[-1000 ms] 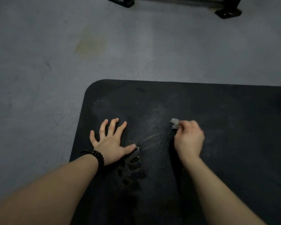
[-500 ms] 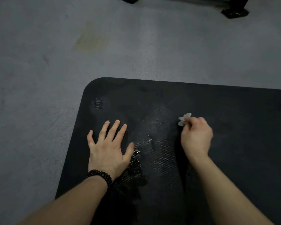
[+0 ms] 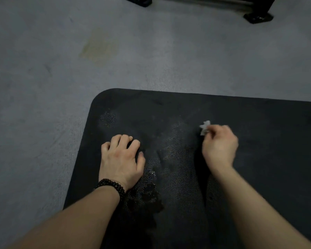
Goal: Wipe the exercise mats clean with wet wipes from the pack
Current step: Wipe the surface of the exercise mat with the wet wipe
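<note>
Your right hand (image 3: 220, 146) has its grip curled tight on a crumpled wet wipe (image 3: 204, 127), pressed to the black mat (image 3: 258, 150) near its far edge. Your left hand (image 3: 121, 159) braces on the mat with bent fingers, holding nothing. The mat's long axis runs rightward: the widest unwiped room lies right of the wipe, and the rounded corner (image 3: 104, 97) lies far-left on the grey floor (image 3: 43, 87).

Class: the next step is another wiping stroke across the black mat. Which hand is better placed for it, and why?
Probably the right hand: it already grips the crumpled white wet wipe against the black textured exercise mat. The left hand holds nothing and rests on the mat.
</note>
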